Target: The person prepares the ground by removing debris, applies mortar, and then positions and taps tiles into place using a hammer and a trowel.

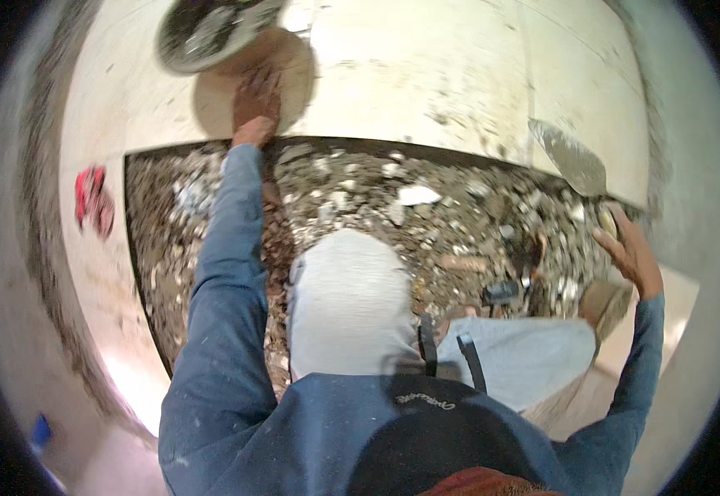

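Observation:
My left hand reaches forward with its fingers stretched out, just below the rim of a round bucket holding wet grey mix. A brownish round patch, perhaps shadow, surrounds this hand; blur hides whether the fingers touch the bucket. At the right, my right hand is closed around the handle of a pointed trowel. The trowel blade, smeared grey, points forward and left over the edge of the pale floor tiles. My legs are bent over a rubble-covered bed of loose stones and mortar bits.
Red gloves or a red cloth lie on the tiles at the left. A white shard and a small dark object rest on the rubble. Grey walls rise on both sides. Something blue is at the lower left.

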The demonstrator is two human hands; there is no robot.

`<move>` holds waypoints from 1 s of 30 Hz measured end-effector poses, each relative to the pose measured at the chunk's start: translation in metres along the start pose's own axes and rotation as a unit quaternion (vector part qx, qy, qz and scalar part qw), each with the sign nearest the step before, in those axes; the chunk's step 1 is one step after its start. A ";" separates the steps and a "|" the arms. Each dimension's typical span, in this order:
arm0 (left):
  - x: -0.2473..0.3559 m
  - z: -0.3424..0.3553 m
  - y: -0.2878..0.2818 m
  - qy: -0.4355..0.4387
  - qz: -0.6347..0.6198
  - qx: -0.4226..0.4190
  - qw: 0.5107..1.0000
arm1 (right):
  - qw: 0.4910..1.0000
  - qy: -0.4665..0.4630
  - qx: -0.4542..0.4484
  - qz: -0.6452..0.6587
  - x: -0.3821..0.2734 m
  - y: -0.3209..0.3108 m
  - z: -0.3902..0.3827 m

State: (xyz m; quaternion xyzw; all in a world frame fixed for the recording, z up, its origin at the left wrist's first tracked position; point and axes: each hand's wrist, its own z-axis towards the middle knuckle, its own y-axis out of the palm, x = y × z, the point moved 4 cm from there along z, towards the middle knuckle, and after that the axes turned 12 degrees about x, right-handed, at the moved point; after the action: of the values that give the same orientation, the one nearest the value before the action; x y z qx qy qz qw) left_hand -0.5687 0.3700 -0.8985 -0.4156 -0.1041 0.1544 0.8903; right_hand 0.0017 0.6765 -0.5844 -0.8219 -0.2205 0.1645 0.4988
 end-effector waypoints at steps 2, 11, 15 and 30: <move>-0.011 -0.006 -0.014 -0.117 0.014 0.002 0.993 | 0.996 -0.073 0.028 -0.048 -0.056 -0.008 0.023; -0.007 -0.002 -0.027 -0.191 0.058 0.002 0.980 | 0.843 -0.441 0.216 -0.220 -0.324 -0.007 0.142; -0.008 -0.003 -0.025 -0.187 0.064 -0.008 0.980 | 0.787 -0.526 0.229 -0.227 -0.407 -0.004 0.168; -0.008 -0.005 -0.026 -0.190 0.069 -0.002 0.979 | 0.822 -0.472 0.161 -0.275 -0.401 0.054 0.212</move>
State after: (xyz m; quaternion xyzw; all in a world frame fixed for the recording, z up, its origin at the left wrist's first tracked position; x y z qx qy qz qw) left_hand -0.5697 0.3474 -0.8820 -0.3868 -0.2428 0.2911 0.8407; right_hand -0.4320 0.6017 -0.7076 -0.4573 -0.6162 0.4217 0.4830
